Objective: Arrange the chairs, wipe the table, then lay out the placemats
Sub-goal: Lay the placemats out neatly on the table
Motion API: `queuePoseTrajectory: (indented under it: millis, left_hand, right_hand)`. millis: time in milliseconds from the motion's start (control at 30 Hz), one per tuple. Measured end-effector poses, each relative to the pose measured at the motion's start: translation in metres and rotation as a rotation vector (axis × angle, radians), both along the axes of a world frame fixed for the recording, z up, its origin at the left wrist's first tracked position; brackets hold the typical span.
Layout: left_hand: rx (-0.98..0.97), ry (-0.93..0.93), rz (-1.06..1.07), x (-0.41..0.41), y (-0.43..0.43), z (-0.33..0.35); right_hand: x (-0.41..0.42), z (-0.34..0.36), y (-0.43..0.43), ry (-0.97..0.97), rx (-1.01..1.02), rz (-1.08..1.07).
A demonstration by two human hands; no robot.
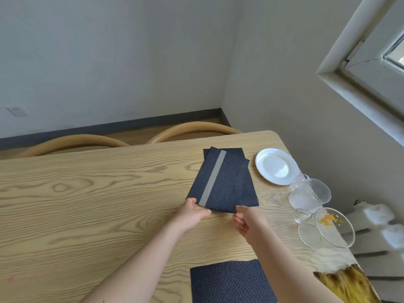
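Wood-grain bench (87, 204), pale, set into a grey-walled corner; contents listed from the near edge outward.

Item 1. Dark herringbone placemat (231, 281), laid flat at the near edge. Counted as placed.

Item 2. Two bare forearms, reaching out over the bench. Left hand (192, 213): thumb on top of the near left corner of the stack of placemats, fingers curled beneath, pinching that edge. Right hand (244, 219): fingers bent, fingertips at the near right corner of the same stack; whether it grips the fabric or only touches it cannot be told.

Item 3. Stack of placemats (223, 182), mid-bench: dark herringbone with a grey stripe on the top sheet, at least two further sheets fanned slightly askew beneath. Not yet distributed.

Item 4. Right side, just beside the stack: white plate (276, 166); nearer the edge, glass pitcher (310, 194) and glass bowl (328, 228) with orange marks.

Item 5. Far side: two curved chair backs (135, 138), tucked against the bench.

Status, as judged: chairs look arranged; surface appears clean, though wiping cannot be confirmed; one mat laid, the remainder still to be laid out.
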State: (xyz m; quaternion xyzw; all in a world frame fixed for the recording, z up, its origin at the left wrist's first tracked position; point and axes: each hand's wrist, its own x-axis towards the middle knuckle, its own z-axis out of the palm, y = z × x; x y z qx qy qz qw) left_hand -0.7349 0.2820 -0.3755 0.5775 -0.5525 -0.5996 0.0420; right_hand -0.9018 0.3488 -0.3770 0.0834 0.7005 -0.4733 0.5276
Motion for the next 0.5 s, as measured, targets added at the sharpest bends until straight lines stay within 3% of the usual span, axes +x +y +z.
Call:
queuePoseTrajectory:
  millis: [167,367,500]
  left_hand:
    - [0.008,0.024,0.008,0.002,0.002,0.0]
    - [0.012,0.007,0.045,0.001,-0.001,0.001]
    - [0.157,0.168,0.263,-0.003,-0.001,0.007]
  right_hand:
    - [0.0,0.0,-0.001,0.038,0.035,0.099]
    - [-0.003,0.008,-0.003,-0.029,-0.027,0.042]
    - [0.0,0.019,-0.003,-0.118,-0.109,0.004]
